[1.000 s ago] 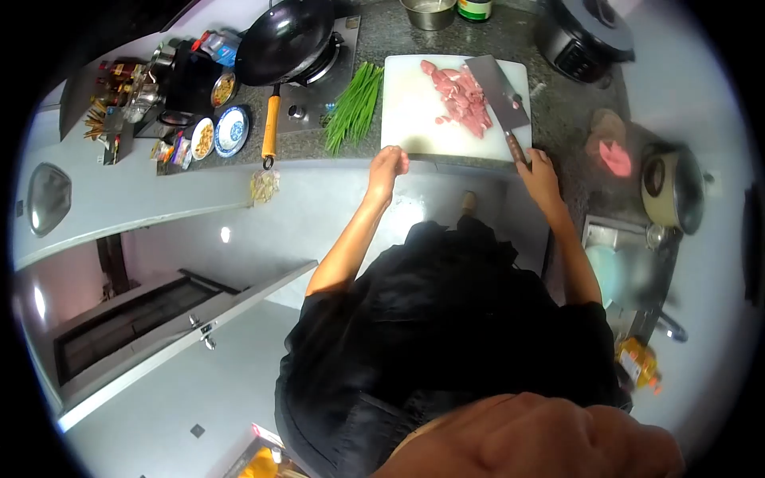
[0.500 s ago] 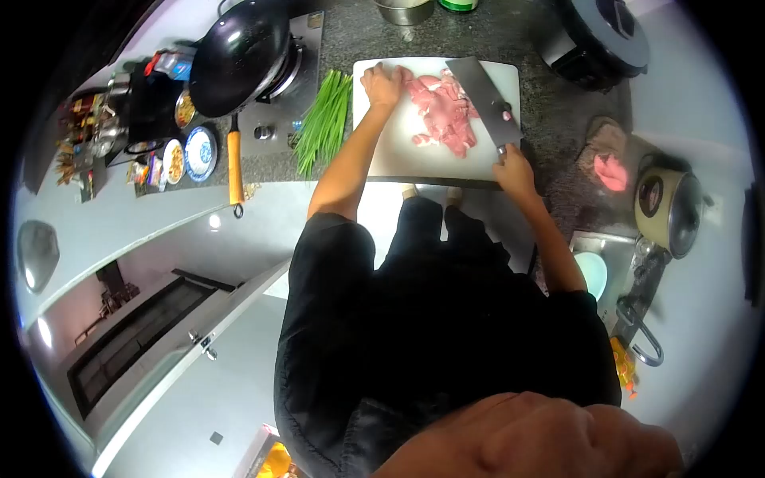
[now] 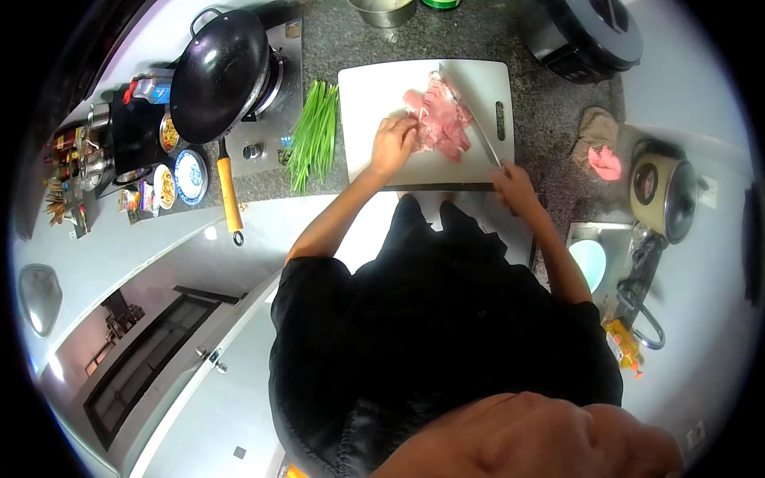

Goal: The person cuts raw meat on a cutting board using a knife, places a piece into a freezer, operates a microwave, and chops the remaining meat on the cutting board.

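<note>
1. Left hand (image 3: 391, 149): placed over the cutting board (image 3: 362, 89), fingers narrow and bent, tips at the left side of the meat (image 3: 441, 119). Whether they pinch or merely press it cannot be told.
2. Right hand (image 3: 515, 188): fingers closed around the handle of the knife (image 3: 481, 131), just beyond the board's near edge.
3. Knife: blade seen nearly edge-on, pointing away from the person and slanting to the left, along the right side of the meat. Contact between blade and meat cannot be confirmed.
4. Meat: pink, in a loose heap on the white board, between the left hand and the blade.
5. Cutting board: lies on the dark speckled tabletop (image 3: 331, 40); slot near its right edge.
6. Left of the board: green stalks (image 3: 313, 137) laid in a bunch, then a black wok (image 3: 217, 80) over the stove (image 3: 283, 119), its wooden handle toward the person.
7. Beyond the board: metal bowl (image 3: 386, 13), partly cut off by the view.
8. Right side: dark cooker (image 3: 580, 48), brown cloth (image 3: 595, 134) with a pink cloth (image 3: 605, 163) touching it, and a beige pot (image 3: 657, 190).
</note>
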The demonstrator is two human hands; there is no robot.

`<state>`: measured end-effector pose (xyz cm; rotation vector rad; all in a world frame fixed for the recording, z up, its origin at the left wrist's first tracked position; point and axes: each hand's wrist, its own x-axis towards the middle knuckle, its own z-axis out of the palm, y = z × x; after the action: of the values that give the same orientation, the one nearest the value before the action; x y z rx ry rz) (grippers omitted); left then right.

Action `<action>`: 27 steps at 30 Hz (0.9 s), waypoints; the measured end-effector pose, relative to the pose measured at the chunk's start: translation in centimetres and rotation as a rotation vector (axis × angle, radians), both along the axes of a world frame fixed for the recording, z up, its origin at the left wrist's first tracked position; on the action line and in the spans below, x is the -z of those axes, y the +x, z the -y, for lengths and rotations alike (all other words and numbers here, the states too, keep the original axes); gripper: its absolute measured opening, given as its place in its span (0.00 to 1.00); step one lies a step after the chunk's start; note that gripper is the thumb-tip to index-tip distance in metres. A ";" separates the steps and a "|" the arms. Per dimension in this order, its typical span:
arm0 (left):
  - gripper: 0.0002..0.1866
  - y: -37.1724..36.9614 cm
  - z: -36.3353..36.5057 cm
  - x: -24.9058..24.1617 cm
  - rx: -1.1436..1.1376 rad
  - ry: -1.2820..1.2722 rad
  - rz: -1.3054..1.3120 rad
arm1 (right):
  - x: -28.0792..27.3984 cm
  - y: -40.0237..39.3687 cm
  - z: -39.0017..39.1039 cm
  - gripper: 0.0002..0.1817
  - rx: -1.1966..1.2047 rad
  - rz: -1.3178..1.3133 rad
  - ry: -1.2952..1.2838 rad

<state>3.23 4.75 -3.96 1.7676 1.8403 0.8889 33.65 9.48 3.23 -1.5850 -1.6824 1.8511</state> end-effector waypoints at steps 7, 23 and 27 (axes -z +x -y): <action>0.11 1.2 -8.4 -2.0 -0.168 0.207 0.004 | -0.6 -2.1 -0.6 0.18 0.167 -0.116 -0.062; 0.19 7.5 -1.5 0.5 0.357 0.242 -0.486 | 2.4 -1.3 0.7 0.15 0.089 -0.036 0.194; 0.19 7.5 -2.6 2.3 0.143 0.128 -0.590 | -1.3 -2.8 0.5 0.15 0.092 -0.044 0.256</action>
<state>10.71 7.35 -6.23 2.3972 1.9867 0.4621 30.88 9.02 4.56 -1.4789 -1.7169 1.5444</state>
